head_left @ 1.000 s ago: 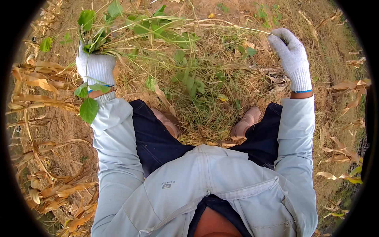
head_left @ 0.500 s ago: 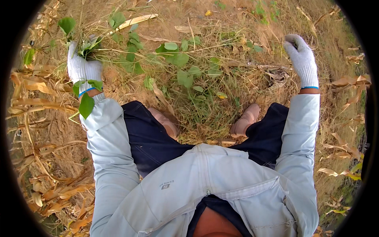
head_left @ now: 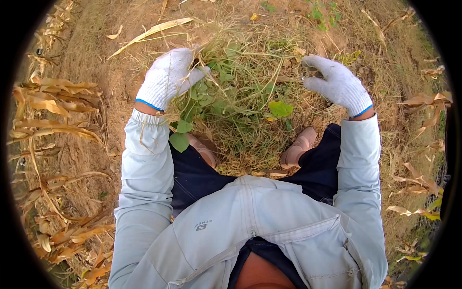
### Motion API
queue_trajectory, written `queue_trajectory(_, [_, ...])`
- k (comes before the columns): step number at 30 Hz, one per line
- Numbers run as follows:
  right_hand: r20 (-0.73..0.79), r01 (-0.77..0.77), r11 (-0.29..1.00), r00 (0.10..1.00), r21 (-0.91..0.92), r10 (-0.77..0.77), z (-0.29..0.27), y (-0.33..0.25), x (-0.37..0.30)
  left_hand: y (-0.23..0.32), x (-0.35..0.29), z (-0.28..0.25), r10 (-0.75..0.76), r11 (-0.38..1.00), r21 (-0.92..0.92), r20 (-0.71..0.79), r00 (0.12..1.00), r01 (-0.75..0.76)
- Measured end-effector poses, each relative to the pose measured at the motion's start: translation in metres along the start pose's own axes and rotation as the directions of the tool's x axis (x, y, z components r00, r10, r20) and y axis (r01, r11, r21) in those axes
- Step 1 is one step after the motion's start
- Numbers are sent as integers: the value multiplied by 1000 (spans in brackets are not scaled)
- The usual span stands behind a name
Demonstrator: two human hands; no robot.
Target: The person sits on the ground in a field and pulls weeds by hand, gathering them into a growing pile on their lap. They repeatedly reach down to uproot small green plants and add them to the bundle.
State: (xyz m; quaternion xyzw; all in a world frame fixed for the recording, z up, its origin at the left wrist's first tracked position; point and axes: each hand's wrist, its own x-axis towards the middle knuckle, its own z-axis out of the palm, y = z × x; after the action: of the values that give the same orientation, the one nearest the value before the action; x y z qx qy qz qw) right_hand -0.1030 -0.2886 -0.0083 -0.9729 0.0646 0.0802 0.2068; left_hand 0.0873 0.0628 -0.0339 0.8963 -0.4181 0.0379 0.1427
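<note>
My left hand (head_left: pixel 169 79), in a white knitted glove with a blue cuff edge, curls around a bunch of weeds (head_left: pixel 207 98) with broad green leaves and thin dry stems. The bunch lies against a heap of cut grass (head_left: pixel 255 79) in front of my feet. Across from it, my right hand (head_left: pixel 335 83), gloved the same way, hovers by the heap's right side. Its thumb and fingers are parted, with nothing visible between them. Part of the left fingers is hidden by grass.
Dry corn leaves (head_left: pixel 62 127) lie along the left side, and more dry leaves (head_left: pixel 418 183) at the right. A long pale husk (head_left: pixel 154 33) rests on the soil beyond my left hand. My pink shoes (head_left: pixel 299 147) stand either side of the heap's near end.
My left hand has swung inward from the far left, bringing the weeds to the heap. My right hand has also come inward and turned toward the heap, its fingers now parted.
</note>
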Motion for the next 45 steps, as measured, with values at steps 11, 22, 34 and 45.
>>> queue_trajectory(11, [-273,67,981,962,182,-16,-1,-13,-3,46,27,21,-76,651,-709,294,953,271])
queue_trajectory(22, [-664,52,979,742,195,93,-9,22,-6,48,29,18,-263,192,-929,262,928,317])
queue_trajectory(34, [-393,38,967,917,252,66,22,-25,3,21,11,29,-164,336,-912,189,968,234])
queue_trajectory(45, [-477,21,978,875,210,83,21,-22,9,-5,0,24,-190,782,-607,-16,982,141])
